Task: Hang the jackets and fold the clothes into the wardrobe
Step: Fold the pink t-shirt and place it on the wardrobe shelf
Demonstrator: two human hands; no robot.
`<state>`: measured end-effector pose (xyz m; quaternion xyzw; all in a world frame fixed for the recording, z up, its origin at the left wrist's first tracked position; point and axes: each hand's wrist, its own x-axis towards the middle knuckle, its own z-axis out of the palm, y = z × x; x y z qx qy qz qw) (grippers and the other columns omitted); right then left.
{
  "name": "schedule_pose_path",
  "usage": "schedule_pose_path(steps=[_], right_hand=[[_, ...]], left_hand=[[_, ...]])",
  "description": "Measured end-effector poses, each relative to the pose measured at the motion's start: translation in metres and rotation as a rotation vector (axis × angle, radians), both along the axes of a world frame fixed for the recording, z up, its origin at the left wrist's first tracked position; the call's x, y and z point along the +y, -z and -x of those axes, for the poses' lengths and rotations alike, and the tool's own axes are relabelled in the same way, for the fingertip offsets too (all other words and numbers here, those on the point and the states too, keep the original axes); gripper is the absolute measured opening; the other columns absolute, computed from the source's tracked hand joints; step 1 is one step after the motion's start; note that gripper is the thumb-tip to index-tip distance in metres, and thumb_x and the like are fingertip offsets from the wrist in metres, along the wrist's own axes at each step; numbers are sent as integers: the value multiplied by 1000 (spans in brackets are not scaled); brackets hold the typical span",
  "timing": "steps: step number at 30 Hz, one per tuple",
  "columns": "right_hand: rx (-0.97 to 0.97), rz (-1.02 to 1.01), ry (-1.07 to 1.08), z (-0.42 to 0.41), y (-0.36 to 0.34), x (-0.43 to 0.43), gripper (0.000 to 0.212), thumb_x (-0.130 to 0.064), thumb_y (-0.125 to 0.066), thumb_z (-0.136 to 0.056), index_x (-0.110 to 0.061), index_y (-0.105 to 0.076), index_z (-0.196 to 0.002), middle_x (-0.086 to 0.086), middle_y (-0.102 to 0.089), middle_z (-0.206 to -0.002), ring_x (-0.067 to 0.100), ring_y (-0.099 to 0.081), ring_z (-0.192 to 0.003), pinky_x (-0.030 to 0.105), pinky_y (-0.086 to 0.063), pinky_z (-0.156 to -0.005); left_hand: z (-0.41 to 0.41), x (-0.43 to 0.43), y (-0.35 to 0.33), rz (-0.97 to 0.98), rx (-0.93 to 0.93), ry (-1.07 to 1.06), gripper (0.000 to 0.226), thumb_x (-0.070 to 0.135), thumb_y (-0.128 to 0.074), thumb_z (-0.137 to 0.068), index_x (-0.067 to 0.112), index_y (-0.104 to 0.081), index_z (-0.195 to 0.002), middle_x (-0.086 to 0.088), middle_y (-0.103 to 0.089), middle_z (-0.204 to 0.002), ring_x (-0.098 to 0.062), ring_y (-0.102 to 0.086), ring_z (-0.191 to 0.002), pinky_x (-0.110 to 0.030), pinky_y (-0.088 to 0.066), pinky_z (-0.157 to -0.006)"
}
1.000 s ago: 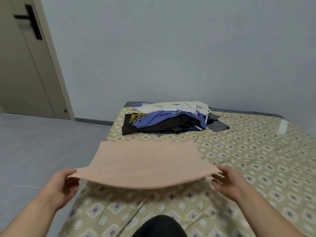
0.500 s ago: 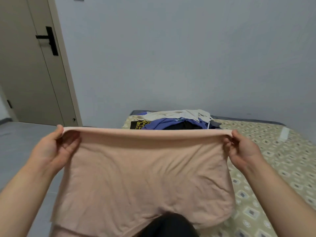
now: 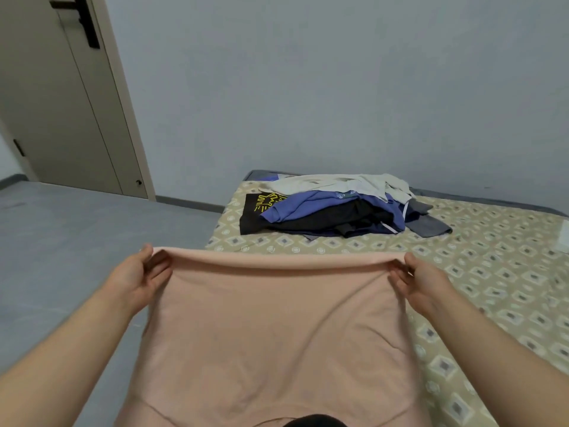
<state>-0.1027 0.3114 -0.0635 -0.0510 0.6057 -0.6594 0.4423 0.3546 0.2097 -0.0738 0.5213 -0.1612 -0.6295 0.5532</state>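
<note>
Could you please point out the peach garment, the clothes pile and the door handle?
peach garment [image 3: 271, 328]: head view, centre of the hanging cloth.
clothes pile [image 3: 308, 207]: head view, on the blue top in it.
door handle [image 3: 88, 26]: head view, on its black upright plate.

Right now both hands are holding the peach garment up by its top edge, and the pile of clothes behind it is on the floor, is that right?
Not quite: the head view shows the pile of clothes lying on the patterned bed, not the floor. The rest stands: the left hand and right hand hold the peach garment by its top edge.
</note>
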Motion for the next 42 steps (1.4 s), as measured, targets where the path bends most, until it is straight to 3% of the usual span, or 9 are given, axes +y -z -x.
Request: schedule_pose_path(steps=[5,8,12,15,19,27,32,38,42], right_hand=[[38,-7,-21,0,18,-58,11,-14,-52,-102,-13,-58,-94,3,-64,-96,11,-62,-80,23,-58,-54],[80,-40,-110,-2,43,-77,19,-17,-55,-99,-19,-62,-117,1,-58,-116,14,-59,-95,31,-55,-83],[570,-236,-350,-9,90,-67,45,-19,-59,-93,-26,-54,-137,-4,-45,-146,19,-53,-123,39,-46,-105],[910,-355,-500,-19,125,-30,44,-15,-55,-95,-14,-53,-139,3,-47,-147,17,-54,-121,28,-41,-104],[1577,-540,-700,-17,171,28,55,-39,-33,-98,-13,-52,-142,16,-42,-152,32,-40,-140,47,-29,-115],[858,-744,-354,-13,131,54,62,-30,-60,-85,-6,-43,-140,18,-56,-131,37,-57,-112,46,-48,-97],[68,-379,-286,-14,88,55,44,6,-49,-89,-1,-50,-133,24,-68,-112,38,-66,-92,47,-55,-83],[374,-174,-447,-104,55,6,67,6,-49,-81,-22,-50,-142,-1,-60,-131,19,-63,-107,31,-54,-83],[397,-62,-594,-206,58,-25,74,11,-48,-80,-30,-49,-142,-6,-57,-132,13,-61,-108,29,-54,-91]], left_hand=[[21,-61,22,6,-96,16,19,25,-41,-106,15,-57,-102,0,-58,-87,-15,-61,-98,-34,-40,-108],[34,-67,47,72,-200,100,21,28,-42,-105,17,-59,-99,4,-61,-80,-3,-58,-68,-18,-52,-72],[43,-38,105,202,-819,374,50,44,-56,-94,19,-52,-138,4,-36,-153,-7,-38,-136,-26,-27,-113],[45,5,156,312,-1239,755,76,62,-38,-88,20,-34,-151,7,-16,-161,-12,-14,-149,-34,-8,-122],[41,42,182,495,-1848,810,82,61,-3,-89,17,-23,-155,-5,-16,-162,-24,-16,-150,-36,0,-118],[56,68,178,349,-1943,921,83,64,-33,-85,6,-48,-143,-17,-43,-149,-32,-42,-138,-39,-5,-115],[61,98,175,427,-1878,971,87,70,-49,-74,11,-54,-139,-14,-50,-145,-25,-37,-137,-39,-6,-117],[54,114,165,416,-1649,882,73,63,-42,-82,23,-49,-143,2,-38,-153,-15,-33,-143,-19,6,-116],[39,114,166,311,-1623,714,61,47,-39,-83,15,-65,-127,-6,-57,-140,-25,-51,-131,-31,-12,-115]])
